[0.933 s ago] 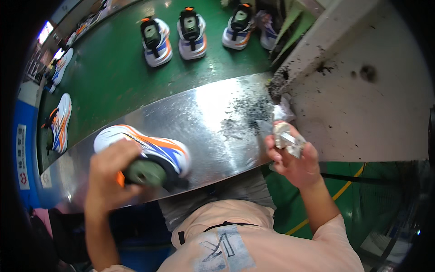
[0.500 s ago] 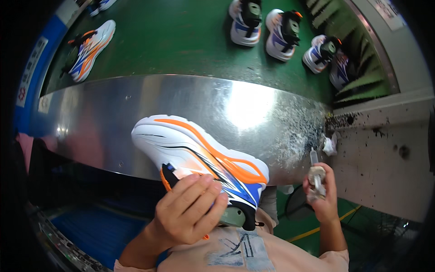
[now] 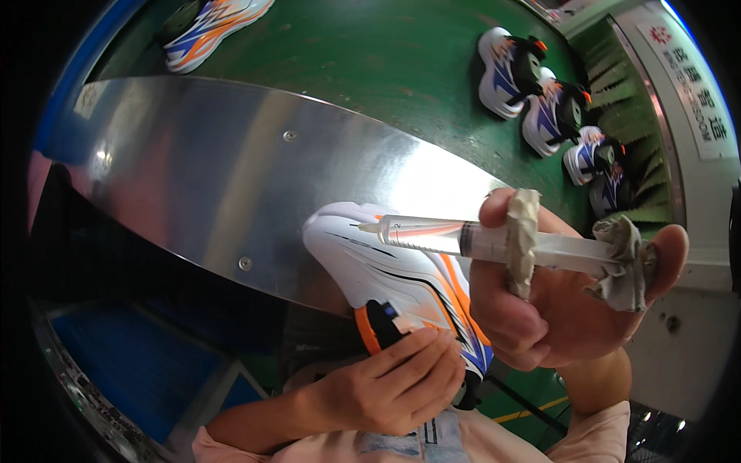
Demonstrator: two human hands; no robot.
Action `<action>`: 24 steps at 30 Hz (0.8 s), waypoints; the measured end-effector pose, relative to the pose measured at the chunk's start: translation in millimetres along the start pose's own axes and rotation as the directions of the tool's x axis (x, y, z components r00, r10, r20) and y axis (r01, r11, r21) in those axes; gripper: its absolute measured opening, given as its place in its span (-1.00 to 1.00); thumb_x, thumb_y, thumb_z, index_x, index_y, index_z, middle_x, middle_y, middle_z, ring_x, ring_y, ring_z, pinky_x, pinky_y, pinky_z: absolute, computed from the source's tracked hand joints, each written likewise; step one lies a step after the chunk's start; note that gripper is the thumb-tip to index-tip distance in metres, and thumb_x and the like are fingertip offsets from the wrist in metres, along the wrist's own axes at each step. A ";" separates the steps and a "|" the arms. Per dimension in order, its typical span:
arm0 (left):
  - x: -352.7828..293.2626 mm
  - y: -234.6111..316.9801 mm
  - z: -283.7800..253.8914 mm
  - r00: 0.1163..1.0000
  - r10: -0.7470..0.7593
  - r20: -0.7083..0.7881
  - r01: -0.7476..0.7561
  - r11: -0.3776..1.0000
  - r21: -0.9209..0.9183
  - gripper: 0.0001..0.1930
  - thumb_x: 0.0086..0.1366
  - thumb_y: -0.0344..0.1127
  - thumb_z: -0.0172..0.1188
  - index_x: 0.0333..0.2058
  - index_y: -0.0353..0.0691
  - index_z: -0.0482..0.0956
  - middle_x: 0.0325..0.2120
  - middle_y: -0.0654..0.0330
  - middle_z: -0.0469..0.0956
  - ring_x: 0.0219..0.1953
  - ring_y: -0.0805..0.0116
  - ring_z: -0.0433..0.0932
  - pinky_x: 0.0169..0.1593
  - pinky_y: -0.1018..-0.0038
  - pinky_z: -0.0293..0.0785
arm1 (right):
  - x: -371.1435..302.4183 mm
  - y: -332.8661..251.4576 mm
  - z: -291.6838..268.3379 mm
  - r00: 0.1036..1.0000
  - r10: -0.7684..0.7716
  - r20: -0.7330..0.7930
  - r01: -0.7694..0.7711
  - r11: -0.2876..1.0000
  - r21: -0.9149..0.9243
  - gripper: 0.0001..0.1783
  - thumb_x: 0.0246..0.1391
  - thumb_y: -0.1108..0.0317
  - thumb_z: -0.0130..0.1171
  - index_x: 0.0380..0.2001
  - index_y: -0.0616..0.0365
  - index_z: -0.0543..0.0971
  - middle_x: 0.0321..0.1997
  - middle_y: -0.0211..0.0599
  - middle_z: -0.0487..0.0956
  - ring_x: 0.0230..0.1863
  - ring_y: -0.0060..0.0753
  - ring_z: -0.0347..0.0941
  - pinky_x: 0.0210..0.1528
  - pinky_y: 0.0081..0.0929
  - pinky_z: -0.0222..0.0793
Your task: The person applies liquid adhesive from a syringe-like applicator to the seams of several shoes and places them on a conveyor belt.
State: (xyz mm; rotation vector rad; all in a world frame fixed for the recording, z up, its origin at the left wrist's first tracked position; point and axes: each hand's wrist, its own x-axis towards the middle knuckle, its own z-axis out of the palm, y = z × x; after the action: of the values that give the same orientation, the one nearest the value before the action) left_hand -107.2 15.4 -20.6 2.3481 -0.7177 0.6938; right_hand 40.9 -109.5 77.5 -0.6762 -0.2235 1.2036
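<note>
A white running shoe (image 3: 390,270) with orange, blue and black markings is tilted in front of me, its toe over the metal ledge. My left hand (image 3: 401,378) grips it near the ankle opening. In my right hand (image 3: 540,309) is a clear plastic syringe (image 3: 424,234), held raised between me and the shoe, its nozzle pointing left. Greyish wrapping surrounds its finger flange and plunger end. My fingers curl about the flange, with the thumb by the plunger end. The syringe and right hand cover part of the shoe's side; whether the nozzle touches it I cannot tell.
Beyond the shiny metal ledge (image 3: 201,177) runs a green surface (image 3: 347,62). Several similar shoes stand on it at the far right, including one shoe (image 3: 505,73), beside a bristle curtain (image 3: 641,116). Another shoe (image 3: 216,31) lies at the far left.
My right hand has brought the syringe up and left, from beside the ledge to over the shoe. The held shoe appears further right. The view has shifted.
</note>
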 end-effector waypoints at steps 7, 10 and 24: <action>-2.8 -7.4 -1.7 0.996 0.043 -0.078 -0.042 0.999 0.019 -0.78 0.18 -0.35 0.04 -0.28 -0.36 0.56 -0.25 0.12 0.57 -0.11 0.22 0.57 0.14 0.30 0.42 | 32.5 8.5 0.2 0.996 0.069 -0.060 -0.065 0.995 0.072 0.24 -0.22 -0.64 -0.06 0.26 0.19 0.05 -0.36 -0.06 0.35 -0.52 -0.46 0.19 -0.60 -0.62 0.17; -4.4 -10.2 -2.3 0.997 0.049 -0.061 -0.046 0.998 0.052 -0.83 0.20 -0.32 0.09 -0.29 -0.21 0.58 -0.25 0.21 0.57 -0.15 0.31 0.58 0.09 0.35 0.47 | 37.9 6.9 -4.3 0.991 0.121 -0.065 -0.116 0.990 0.082 0.23 -0.20 -0.62 -0.04 0.27 0.18 0.04 -0.33 -0.03 0.34 -0.48 -0.44 0.19 -0.57 -0.60 0.17; 3.6 -18.2 -12.9 0.997 0.071 -0.031 -0.069 0.995 0.074 -0.85 0.20 -0.33 0.07 -0.32 -0.23 0.56 -0.27 0.23 0.58 -0.14 0.31 0.57 0.07 0.37 0.47 | 45.9 -8.6 13.7 0.974 0.146 -0.171 -0.203 0.898 -0.390 0.28 -0.31 -0.64 0.05 0.07 0.41 0.10 -0.53 -0.19 0.40 -0.62 -0.55 0.28 -0.66 -0.67 0.25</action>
State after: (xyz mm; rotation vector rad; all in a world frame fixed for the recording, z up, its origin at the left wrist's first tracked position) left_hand -97.1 35.1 -16.2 2.3809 -0.7751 0.8008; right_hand 57.5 -64.4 84.7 -1.1603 -0.3060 1.2887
